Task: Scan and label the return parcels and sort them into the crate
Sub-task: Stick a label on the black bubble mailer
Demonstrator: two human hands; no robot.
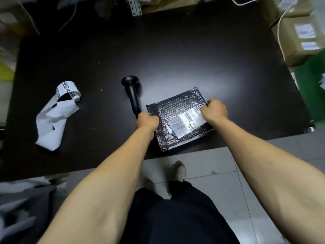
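Head view: a black table (158,50) fills most of the frame, its near edge running across the lower middle. Right of centre, close to that edge, lies a black bubble-wrap parcel (175,110), flat and turned at a slant, with a white shipping label (189,118) on its top face. The right hand (214,110) sits at the parcel's right edge, fingers curled over it and pinching the end of the label. The left hand (146,121) is at the parcel's left edge, fingers curled; it appears to grip the lower end of a black handheld scanner (131,90), though the hand hides the handle's end and the exact hold cannot be told. The scanner stretches away toward the upper left from that hand, its head resting on the table just beside the parcel's upper left corner.

Well apart, at the left of the frame, a loose strip of white label backing (54,117) lies curled on the table, with black printed characters on its rolled end. At the upper right, cardboard boxes (299,37) with white labels stand off the table's corner, a white cable (281,29) trailing past them. Below them a green object (311,92) shows, blurred. At the bottom, both forearms cover much of the tiled floor (211,173), dark trousers and pale shoes.
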